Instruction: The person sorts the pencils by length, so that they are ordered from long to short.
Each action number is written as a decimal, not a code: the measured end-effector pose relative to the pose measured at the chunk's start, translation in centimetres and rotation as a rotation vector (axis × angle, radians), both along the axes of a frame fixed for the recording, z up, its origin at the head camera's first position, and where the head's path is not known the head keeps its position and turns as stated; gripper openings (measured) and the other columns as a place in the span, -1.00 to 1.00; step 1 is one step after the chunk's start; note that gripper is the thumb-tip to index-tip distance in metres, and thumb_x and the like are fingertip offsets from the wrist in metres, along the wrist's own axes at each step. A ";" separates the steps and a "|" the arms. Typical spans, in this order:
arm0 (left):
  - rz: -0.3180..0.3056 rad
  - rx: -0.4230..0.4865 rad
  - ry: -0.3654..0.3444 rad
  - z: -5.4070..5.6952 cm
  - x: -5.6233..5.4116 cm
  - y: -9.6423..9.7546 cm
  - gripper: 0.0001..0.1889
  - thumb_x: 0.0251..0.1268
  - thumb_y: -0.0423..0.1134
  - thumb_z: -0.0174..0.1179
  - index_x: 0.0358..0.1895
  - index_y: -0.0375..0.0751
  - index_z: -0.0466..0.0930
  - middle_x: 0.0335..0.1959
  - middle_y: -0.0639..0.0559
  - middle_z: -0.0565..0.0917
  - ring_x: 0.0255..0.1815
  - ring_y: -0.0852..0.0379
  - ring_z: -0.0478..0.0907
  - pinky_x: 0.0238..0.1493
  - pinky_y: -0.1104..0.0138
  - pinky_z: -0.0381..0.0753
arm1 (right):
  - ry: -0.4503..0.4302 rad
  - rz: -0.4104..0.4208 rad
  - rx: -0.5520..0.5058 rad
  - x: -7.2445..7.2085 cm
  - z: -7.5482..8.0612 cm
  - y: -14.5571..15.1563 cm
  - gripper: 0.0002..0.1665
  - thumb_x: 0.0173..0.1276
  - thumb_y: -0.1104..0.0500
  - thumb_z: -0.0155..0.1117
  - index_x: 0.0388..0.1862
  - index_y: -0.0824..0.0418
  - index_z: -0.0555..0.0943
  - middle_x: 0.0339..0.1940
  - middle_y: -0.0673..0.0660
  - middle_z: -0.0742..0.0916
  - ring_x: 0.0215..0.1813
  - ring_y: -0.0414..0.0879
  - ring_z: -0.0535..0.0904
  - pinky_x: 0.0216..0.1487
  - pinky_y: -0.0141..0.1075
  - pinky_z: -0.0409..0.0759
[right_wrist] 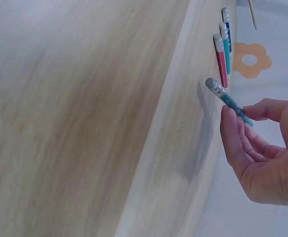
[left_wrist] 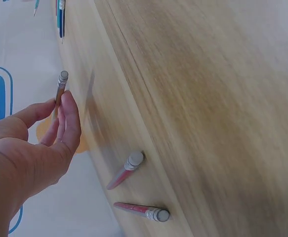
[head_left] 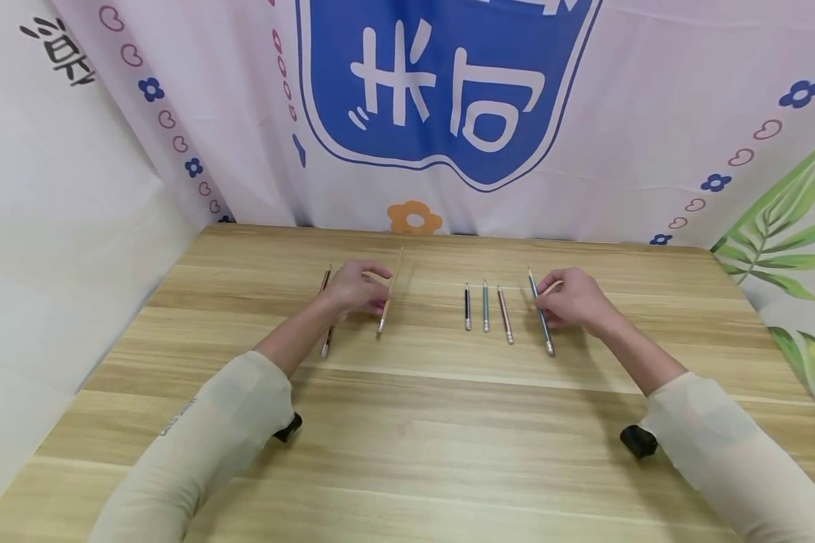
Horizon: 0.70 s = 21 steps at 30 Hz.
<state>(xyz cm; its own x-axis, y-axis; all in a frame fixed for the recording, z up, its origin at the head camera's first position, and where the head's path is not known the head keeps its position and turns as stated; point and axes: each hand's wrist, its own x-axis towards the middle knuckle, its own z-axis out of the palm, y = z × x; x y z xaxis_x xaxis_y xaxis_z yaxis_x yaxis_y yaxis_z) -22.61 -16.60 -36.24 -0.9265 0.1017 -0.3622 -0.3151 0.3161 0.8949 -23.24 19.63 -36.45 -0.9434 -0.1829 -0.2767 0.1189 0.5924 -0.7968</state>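
My left hand [head_left: 358, 288] pinches a long yellow pencil [head_left: 383, 315] between thumb and fingers, its eraser end toward me. A shadow beside it in the left wrist view suggests that it is held above the table. My right hand [head_left: 573, 300] pinches a blue-green pencil [right_wrist: 229, 101], also eraser end toward me and raised off the wood. Three shorter pencils lie between the hands: a dark blue one [head_left: 467, 308], a teal one [head_left: 485, 306] and a red one [head_left: 505, 315]. Two red-and-dark pencils [left_wrist: 125, 174] lie beside the left hand, partly hidden by it in the head view.
The wooden table [head_left: 435, 437] ends at a printed curtain [head_left: 652, 128] along its far edge. A white wall or cloth [head_left: 61, 249] stands at the left. Black wrist devices [head_left: 638, 441] show below both sleeves.
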 end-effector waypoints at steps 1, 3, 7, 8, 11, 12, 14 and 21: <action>0.000 -0.003 0.003 0.0 0.0 -0.1 -0.54 0.38 -0.60 0.20 0.32 -0.47 0.44 0.01 -0.48 0.68 -0.31 -0.04 0.69 -0.27 0.31 0.82 | -0.002 -0.002 -0.013 0.0 0.0 -0.1 -0.69 0.37 0.38 0.27 0.03 0.49 0.50 -0.39 0.15 0.74 -0.48 -0.19 0.65 -0.35 -0.32 0.81; 0.000 -0.006 0.006 -0.1 0.0 -0.2 -0.55 0.38 -0.60 0.20 0.32 -0.47 0.44 0.01 -0.48 0.67 -0.31 -0.02 0.68 -0.28 0.32 0.81 | 0.004 0.000 -0.033 -0.1 0.1 -0.4 -0.68 0.37 0.38 0.27 0.05 0.50 0.49 -0.39 0.15 0.74 -0.49 -0.19 0.65 -0.35 -0.32 0.81; 0.002 -0.007 0.013 -0.2 0.1 -0.4 -0.56 0.38 -0.60 0.19 0.31 -0.48 0.44 0.02 -0.50 0.67 -0.34 0.00 0.67 -0.31 0.34 0.81 | 0.030 0.009 -0.048 -0.2 0.1 -0.9 -0.68 0.38 0.39 0.26 0.05 0.51 0.49 -0.39 0.15 0.74 -0.49 -0.18 0.65 -0.36 -0.33 0.80; 0.001 -0.007 0.014 -0.2 0.1 -0.4 -0.56 0.38 -0.60 0.19 0.31 -0.48 0.44 0.02 -0.50 0.67 -0.35 0.01 0.68 -0.31 0.34 0.81 | 0.038 0.011 -0.048 -0.2 0.1 -1.1 -0.68 0.38 0.39 0.25 0.05 0.51 0.49 -0.38 0.17 0.74 -0.49 -0.18 0.65 -0.36 -0.34 0.79; -0.002 0.002 0.013 -0.2 0.1 -0.3 -0.56 0.37 -0.61 0.19 0.29 -0.48 0.44 0.02 -0.51 0.67 -0.37 0.01 0.68 -0.32 0.34 0.81 | 0.056 0.016 -0.048 -0.3 0.1 -1.4 -0.70 0.38 0.39 0.24 0.04 0.51 0.49 -0.36 0.22 0.75 -0.50 -0.17 0.65 -0.38 -0.36 0.78; -0.005 0.004 0.012 -0.3 0.1 -0.3 -0.56 0.37 -0.61 0.19 0.29 -0.48 0.44 0.03 -0.51 0.67 -0.37 0.02 0.68 -0.32 0.34 0.81 | 0.058 0.017 -0.051 -0.3 0.1 -1.5 -0.70 0.38 0.39 0.24 0.04 0.51 0.49 -0.35 0.23 0.75 -0.50 -0.17 0.65 -0.38 -0.36 0.78; -0.011 0.001 0.010 -0.3 0.1 -0.3 -0.56 0.37 -0.61 0.20 0.29 -0.47 0.44 0.02 -0.51 0.67 -0.38 0.02 0.68 -0.32 0.33 0.81 | 0.063 0.019 -0.055 -0.3 0.0 -1.7 -0.69 0.37 0.39 0.23 0.04 0.51 0.49 -0.36 0.23 0.74 -0.50 -0.18 0.64 -0.39 -0.37 0.77; -0.030 -0.003 0.011 -0.3 0.1 -0.4 -0.51 0.36 -0.62 0.19 0.33 -0.47 0.39 0.04 -0.51 0.65 -0.39 0.01 0.67 -0.29 0.31 0.82 | 0.061 0.025 -0.059 -0.4 -0.1 -2.3 -0.70 0.37 0.40 0.23 0.04 0.51 0.49 -0.40 0.17 0.70 -0.51 -0.15 0.65 -0.38 -0.34 0.79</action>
<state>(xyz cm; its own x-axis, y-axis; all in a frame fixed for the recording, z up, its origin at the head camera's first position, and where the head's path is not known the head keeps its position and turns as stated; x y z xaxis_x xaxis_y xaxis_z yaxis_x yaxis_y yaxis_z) -22.48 -17.01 -36.53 -0.9270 0.1283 -0.3525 -0.2957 0.3283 0.8971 -23.60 17.32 -36.60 -0.9532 -0.2207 -0.2068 0.0548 0.5465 -0.8356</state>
